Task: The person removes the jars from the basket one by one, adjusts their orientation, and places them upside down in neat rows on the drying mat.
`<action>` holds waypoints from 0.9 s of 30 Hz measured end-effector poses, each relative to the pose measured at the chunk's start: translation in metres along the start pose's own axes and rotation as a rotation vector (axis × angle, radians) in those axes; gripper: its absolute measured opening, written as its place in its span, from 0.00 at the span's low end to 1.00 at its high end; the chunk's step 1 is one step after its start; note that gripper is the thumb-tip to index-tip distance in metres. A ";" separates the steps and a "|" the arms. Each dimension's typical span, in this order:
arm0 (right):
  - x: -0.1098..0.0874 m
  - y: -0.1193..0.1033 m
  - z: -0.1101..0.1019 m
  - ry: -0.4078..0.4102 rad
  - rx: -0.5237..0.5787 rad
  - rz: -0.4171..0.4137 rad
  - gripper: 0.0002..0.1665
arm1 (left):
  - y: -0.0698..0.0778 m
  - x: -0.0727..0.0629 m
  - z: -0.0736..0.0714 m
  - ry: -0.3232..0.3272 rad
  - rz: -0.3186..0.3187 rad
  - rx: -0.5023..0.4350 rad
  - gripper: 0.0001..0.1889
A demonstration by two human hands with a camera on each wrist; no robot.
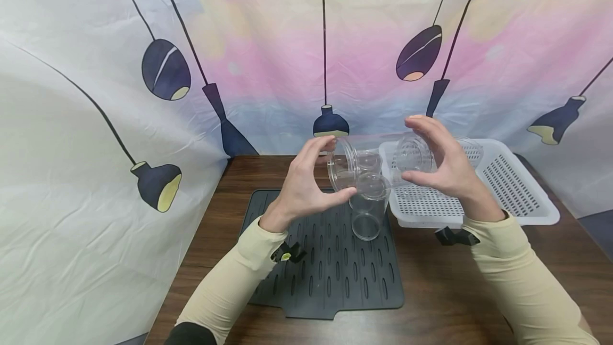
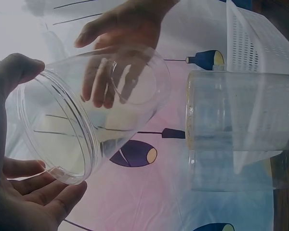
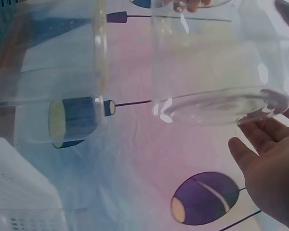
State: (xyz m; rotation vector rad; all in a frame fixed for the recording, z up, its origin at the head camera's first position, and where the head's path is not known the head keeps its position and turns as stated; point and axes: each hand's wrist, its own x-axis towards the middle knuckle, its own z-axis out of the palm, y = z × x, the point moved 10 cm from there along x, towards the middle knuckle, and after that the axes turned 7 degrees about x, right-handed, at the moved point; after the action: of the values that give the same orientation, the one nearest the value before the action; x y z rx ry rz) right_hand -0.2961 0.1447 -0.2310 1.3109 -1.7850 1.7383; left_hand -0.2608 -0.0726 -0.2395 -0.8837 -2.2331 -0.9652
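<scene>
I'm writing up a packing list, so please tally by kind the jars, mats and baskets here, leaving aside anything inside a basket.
Held clear jar: 1
Standing clear jars: 2
Dark ridged mat: 1
White perforated basket: 1
Total: 5

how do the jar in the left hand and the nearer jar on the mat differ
The held jar lies sideways; the nearer jar stands on end. The left hand holds the held jar in the air, while the nearer jar rests on the mat. Both are clear.
</scene>
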 end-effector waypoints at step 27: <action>-0.016 0.032 0.008 0.182 0.790 -0.001 0.42 | 0.004 0.003 -0.010 0.057 0.062 -0.027 0.47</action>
State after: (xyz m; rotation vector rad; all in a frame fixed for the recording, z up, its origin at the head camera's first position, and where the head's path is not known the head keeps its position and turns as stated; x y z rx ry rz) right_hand -0.3101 0.1379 -0.2645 1.3297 -1.0068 2.5945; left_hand -0.2576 -0.0768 -0.2300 -0.9210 -2.1369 -0.9819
